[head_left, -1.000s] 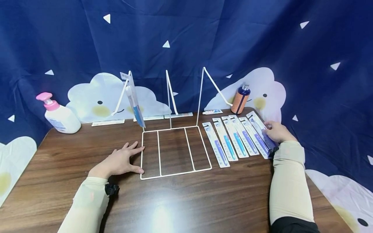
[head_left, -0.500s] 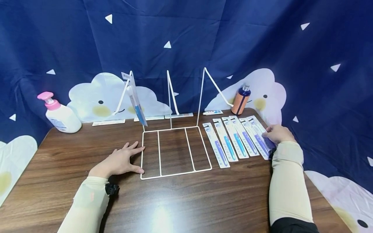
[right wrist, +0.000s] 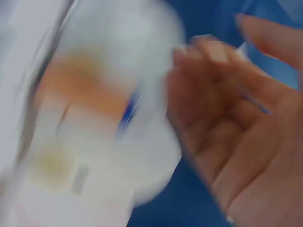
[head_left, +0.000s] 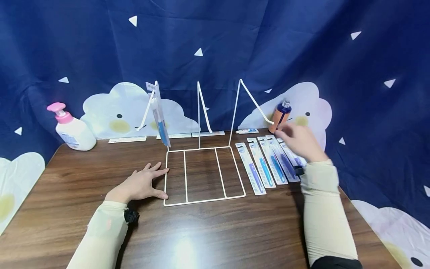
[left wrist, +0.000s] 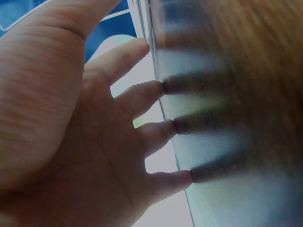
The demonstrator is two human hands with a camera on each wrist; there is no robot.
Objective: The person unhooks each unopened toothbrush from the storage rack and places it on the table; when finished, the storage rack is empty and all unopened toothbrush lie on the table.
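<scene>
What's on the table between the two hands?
In the head view, the white wire rack and packaged toothbrushes lie between the left hand and right hand.

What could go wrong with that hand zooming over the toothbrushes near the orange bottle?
The right hand is blurred with speed, just in front of the upright orange bottle near the table's back edge, so it might knock it over. Its sleeve hangs over the packaged toothbrushes and could drag that neat row askew. The wire rack is steadied only by the flat left hand, so a bump could shift it.
</scene>
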